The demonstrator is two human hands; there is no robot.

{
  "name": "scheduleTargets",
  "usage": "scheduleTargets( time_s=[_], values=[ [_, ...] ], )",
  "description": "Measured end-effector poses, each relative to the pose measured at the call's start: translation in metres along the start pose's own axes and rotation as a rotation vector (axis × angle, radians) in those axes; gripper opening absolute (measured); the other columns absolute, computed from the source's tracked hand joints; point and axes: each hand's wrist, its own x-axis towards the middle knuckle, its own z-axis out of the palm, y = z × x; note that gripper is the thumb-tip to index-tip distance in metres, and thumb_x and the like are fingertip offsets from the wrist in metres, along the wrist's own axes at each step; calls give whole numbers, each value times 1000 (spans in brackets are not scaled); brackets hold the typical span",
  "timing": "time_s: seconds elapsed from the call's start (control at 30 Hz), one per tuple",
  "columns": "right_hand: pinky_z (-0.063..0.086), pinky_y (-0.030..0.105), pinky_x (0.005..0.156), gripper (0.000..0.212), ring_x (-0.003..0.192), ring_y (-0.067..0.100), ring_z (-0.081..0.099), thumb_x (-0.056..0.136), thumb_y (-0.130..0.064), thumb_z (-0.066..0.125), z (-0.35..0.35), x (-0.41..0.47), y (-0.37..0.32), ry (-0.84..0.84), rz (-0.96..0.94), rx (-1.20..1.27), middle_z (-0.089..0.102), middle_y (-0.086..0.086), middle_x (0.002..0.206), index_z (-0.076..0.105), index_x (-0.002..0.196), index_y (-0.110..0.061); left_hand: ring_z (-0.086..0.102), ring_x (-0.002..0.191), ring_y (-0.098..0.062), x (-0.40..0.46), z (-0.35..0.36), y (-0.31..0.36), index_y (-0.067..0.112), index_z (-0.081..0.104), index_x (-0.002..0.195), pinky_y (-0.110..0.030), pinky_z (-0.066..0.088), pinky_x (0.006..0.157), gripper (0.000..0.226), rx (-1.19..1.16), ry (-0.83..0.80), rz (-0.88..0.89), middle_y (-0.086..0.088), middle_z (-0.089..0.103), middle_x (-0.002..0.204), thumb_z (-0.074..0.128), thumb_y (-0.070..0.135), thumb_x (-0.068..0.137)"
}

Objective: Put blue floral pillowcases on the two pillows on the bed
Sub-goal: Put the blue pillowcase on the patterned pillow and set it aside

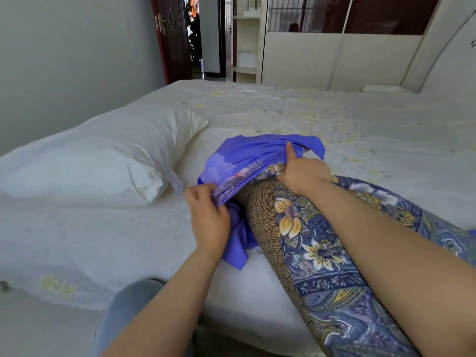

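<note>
Left hand [208, 217] and right hand [301, 171] both gripping bunched blue floral pillowcase [252, 161] over patterned pillow's [322, 253] end, right of bare white pillow [103, 155] on bed [334, 117].

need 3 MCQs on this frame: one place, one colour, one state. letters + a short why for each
1. Where does the bare white pillow lie?
A. left of the hands on the bed
B. on the floor
C. under the right arm

2. What colour is the inside of the pillowcase flap being held up?
A. red
B. plain blue-violet
C. green

3. What is the left hand doing?
A. resting flat on the bed
B. pinching the pillowcase edge
C. holding the white pillow

Answers:
1 A, it lies on the bed, left of both hands.
2 B, the upturned flap shows plain blue-violet.
3 B, its fingers pinch the open edge, while the right hand grips the flap farther along.
</note>
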Motion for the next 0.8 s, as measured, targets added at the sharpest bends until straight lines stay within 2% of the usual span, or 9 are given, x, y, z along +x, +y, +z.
scheduleTargets(
  time_s=[0.13,0.2,0.27,0.33,0.47,0.53,0.6,0.67,0.8],
  values=[
    [34,30,61,89,65,23,46,92,-60,38,4,-4,-10,14,-15,36,42,4,65,-10,150,-13,47,98,-34,20,-6,-6,0,52,91,-33,33,89,25,-21,204,-217,-18,51,97,42,4,68],
    [35,31,59,90,72,27,52,91,-63,36,3,-2,-7,6,3,43,49,5,72,-10,150,-13,53,99,-26,20,-1,6,3,60,98,-23,38,91,35,-165,145,-190,-12,60,100,40,5,68],
    [33,29,52,90,79,29,58,90,-66,34,2,0,0,-13,23,45,61,12,93,-10,151,-14,56,94,-13,14,4,22,7,63,102,-13,40,86,39,-294,48,-195,-3,65,100,39,7,71],
    [35,29,54,89,83,29,59,91,-65,33,1,1,7,-27,48,53,63,15,106,-11,151,-16,55,91,-13,7,7,29,7,62,100,-19,41,84,37,-321,6,-104,-2,64,97,39,8,71],
    [40,32,60,87,89,30,61,92,-63,33,3,3,12,-43,67,85,62,15,108,-12,150,-17,43,82,-24,-8,10,15,10,55,84,-31,34,73,19,45,-142,274,-7,56,85,41,17,74],
    [38,31,56,86,79,29,58,93,-61,34,4,4,10,-28,55,94,62,15,98,-13,150,-16,45,83,-30,-5,15,-5,10,58,85,-37,37,75,21,311,-194,337,-12,58,87,44,23,77],
    [35,30,50,85,67,26,51,94,-57,35,4,2,8,-11,34,95,54,9,76,-13,150,-14,50,86,-33,7,16,-21,9,60,89,-38,40,78,24,430,-225,338,-14,58,93,47,23,75],
    [32,29,49,83,65,24,47,95,-55,35,3,1,8,-4,29,100,43,5,66,-12,150,-14,51,85,-30,21,15,-22,7,60,84,-31,38,76,18,312,-218,285,-13,58,91,49,12,71],
    [29,28,47,82,56,21,42,96,-53,35,5,4,11,9,52,134,44,5,64,-15,149,-16,45,73,-13,34,18,18,15,49,83,-23,32,65,14,-194,-200,-148,3,55,77,47,2,78]
  ],
)
